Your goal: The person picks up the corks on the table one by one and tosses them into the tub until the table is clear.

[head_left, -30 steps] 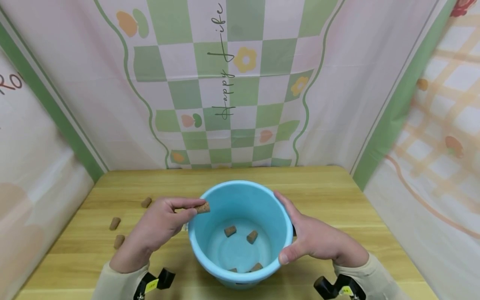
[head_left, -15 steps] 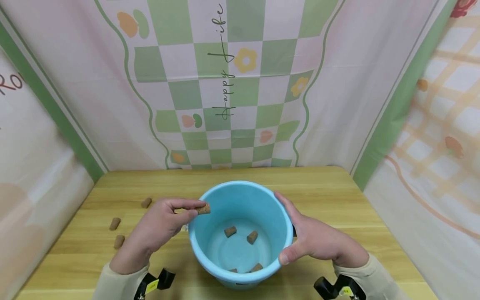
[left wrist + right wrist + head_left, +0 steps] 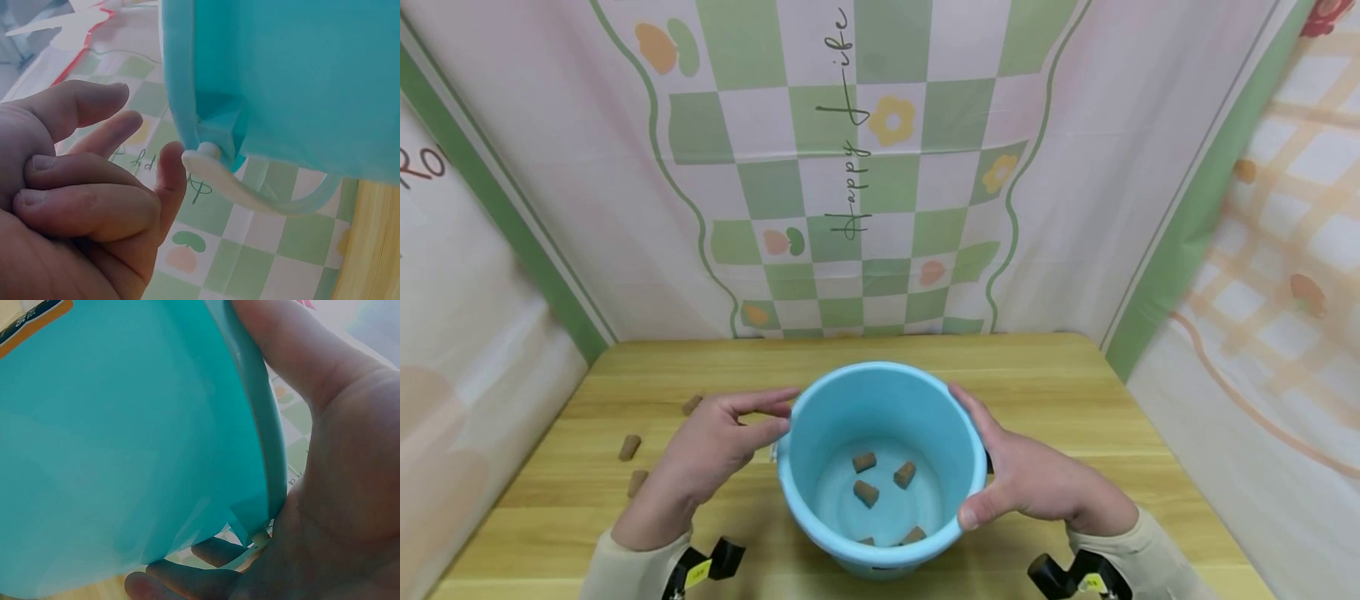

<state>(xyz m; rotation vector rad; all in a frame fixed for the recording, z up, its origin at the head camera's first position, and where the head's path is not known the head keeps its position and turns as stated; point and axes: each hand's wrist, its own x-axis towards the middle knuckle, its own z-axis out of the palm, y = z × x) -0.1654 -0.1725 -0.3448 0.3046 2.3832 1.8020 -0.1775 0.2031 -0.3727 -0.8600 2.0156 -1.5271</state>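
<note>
A light blue bucket (image 3: 880, 396) stands upright on the wooden table. Several brown corks lie on its floor, among them one cork (image 3: 866, 493) near the middle; the front rim partly hides others. My left hand (image 3: 715, 446) is just outside the left rim with nothing held; thumb and forefinger are apart. In the left wrist view its fingers lie near the bucket's pale handle (image 3: 231, 187); whether a fingertip touches the bucket I cannot tell. On the other side my right hand (image 3: 1037, 479) grips the bucket, thumb on the rim and fingers around the outer wall (image 3: 137, 437).
Left of the bucket, a cork (image 3: 630, 447) lies on the table (image 3: 760, 358). Another cork (image 3: 692, 404) lies further back, and a third cork (image 3: 637, 482) is partly behind my left forearm. Patterned cloth (image 3: 880, 192) hangs behind the table and at both sides.
My left hand has let go of its cork, which now lies on the bucket's floor, and has drawn back slightly left. The right hand and bucket have not moved.
</note>
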